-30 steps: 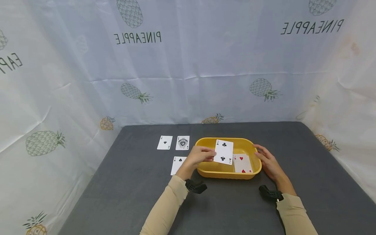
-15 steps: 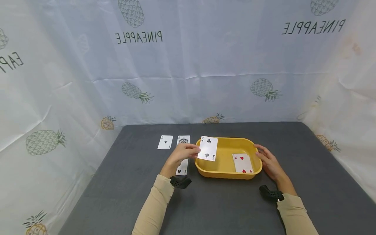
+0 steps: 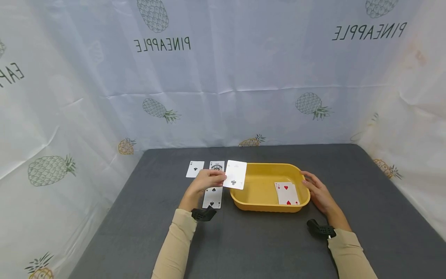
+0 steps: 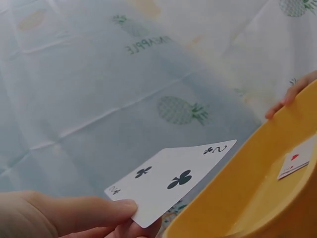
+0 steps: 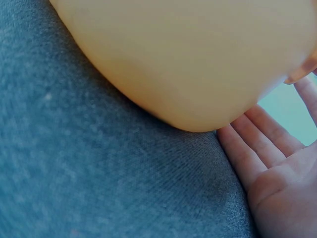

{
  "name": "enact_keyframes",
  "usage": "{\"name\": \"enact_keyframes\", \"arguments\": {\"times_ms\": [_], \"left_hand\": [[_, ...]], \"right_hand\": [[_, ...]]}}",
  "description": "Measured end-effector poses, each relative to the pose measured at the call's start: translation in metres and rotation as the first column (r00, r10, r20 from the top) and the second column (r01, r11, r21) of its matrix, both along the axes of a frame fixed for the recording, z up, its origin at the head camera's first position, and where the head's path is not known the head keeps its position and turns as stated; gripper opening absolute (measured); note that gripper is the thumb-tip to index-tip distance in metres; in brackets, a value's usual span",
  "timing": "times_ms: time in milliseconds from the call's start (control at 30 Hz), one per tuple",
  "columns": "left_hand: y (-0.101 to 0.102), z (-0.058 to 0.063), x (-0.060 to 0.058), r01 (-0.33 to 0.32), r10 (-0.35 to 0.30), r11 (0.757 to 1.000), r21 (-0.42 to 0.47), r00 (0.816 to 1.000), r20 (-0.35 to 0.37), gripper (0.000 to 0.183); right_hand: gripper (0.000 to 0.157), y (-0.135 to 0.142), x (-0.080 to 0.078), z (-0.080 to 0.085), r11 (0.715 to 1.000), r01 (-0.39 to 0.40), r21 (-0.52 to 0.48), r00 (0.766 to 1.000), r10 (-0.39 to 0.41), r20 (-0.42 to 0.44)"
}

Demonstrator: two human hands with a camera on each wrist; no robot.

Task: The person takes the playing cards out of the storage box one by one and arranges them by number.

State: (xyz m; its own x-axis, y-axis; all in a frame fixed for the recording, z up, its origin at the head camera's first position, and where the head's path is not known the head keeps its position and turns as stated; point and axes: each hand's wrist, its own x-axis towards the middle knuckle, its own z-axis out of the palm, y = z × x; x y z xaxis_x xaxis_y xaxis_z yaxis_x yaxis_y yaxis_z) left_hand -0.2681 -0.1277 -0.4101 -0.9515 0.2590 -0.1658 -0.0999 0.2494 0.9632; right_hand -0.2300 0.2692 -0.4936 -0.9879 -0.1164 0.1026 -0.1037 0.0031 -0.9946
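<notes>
Between thumb and fingers, my left hand (image 3: 208, 179) pinches the two of clubs (image 3: 235, 175) by its edge. This playing card is held tilted beside the left end of the yellow tub (image 3: 263, 208), overlapping its rim in the head view. At the tub's right end, my right hand (image 3: 321, 195) touches the wall with fingers extended, its thumb at the rim; the right wrist view shows the straight fingers (image 5: 245, 151) against the outside. A two of hearts (image 3: 287, 193) lies face up in the tub, at the right.
Left of the tub, an ace of clubs (image 3: 194, 169), an ornate ace (image 3: 217, 165) and a two of spades (image 3: 212, 198) lie face up on the dark grey table (image 3: 258, 244). My left hand partly covers the latter two. A pineapple-print cloth (image 3: 223, 69) hangs behind.
My left hand has moved left with the two of clubs, from over the tub to its left rim. The right hand and the tub have stayed in place.
</notes>
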Motion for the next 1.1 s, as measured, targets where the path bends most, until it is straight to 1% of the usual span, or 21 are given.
{"name": "enact_keyframes", "arguments": {"times_ms": [200,300,367,433,533,667,800,933,1033,1100], "left_hand": [[-0.015,-0.002,-0.002,-0.011,0.011,1.000,0.008,1.000,-0.015,0.033],[-0.024,-0.003,-0.005,-0.005,0.005,1.000,-0.006,1.000,-0.025,0.036],[-0.031,-0.005,-0.008,-0.004,0.004,0.999,-0.033,1.000,-0.023,0.037],[-0.040,-0.008,-0.010,0.005,-0.006,0.998,-0.059,1.000,-0.016,0.038],[-0.056,-0.015,-0.014,-0.001,0.003,0.998,-0.066,1.000,0.023,0.039],[-0.075,-0.026,-0.017,0.014,-0.011,0.998,-0.064,0.999,0.052,0.041],[-0.090,-0.032,-0.018,0.033,-0.028,0.994,-0.102,0.998,0.048,0.042],[-0.104,-0.036,-0.018,0.015,-0.006,0.988,-0.156,0.999,0.054,0.040],[-0.115,-0.039,-0.017,0.017,-0.006,0.981,-0.195,0.998,0.057,0.041],[-0.121,-0.041,-0.016,0.010,0.005,0.978,-0.211,0.997,0.071,0.040]], "right_hand": [[0.034,0.001,0.000,0.000,1.000,0.004,0.015,1.000,-0.004,0.023],[0.034,0.001,0.000,0.000,1.000,0.002,0.016,1.000,-0.002,0.019],[0.034,0.001,0.000,0.000,1.000,0.003,0.015,1.000,-0.003,0.013],[0.034,0.000,-0.001,-0.001,1.000,0.005,0.014,1.000,-0.005,0.007],[0.034,-0.001,-0.001,-0.002,1.000,-0.001,0.013,1.000,0.000,0.004],[0.034,-0.003,-0.001,-0.003,1.000,-0.006,0.008,1.000,0.006,0.005],[0.033,-0.003,-0.001,-0.003,1.000,0.004,0.004,1.000,-0.004,0.005],[0.034,-0.001,-0.001,-0.002,1.000,0.003,-0.001,1.000,-0.003,-0.003],[0.034,-0.001,-0.001,-0.001,1.000,0.001,-0.004,1.000,-0.001,-0.002],[0.034,-0.001,0.000,0.000,1.000,0.003,0.004,1.000,-0.003,0.006]]}}
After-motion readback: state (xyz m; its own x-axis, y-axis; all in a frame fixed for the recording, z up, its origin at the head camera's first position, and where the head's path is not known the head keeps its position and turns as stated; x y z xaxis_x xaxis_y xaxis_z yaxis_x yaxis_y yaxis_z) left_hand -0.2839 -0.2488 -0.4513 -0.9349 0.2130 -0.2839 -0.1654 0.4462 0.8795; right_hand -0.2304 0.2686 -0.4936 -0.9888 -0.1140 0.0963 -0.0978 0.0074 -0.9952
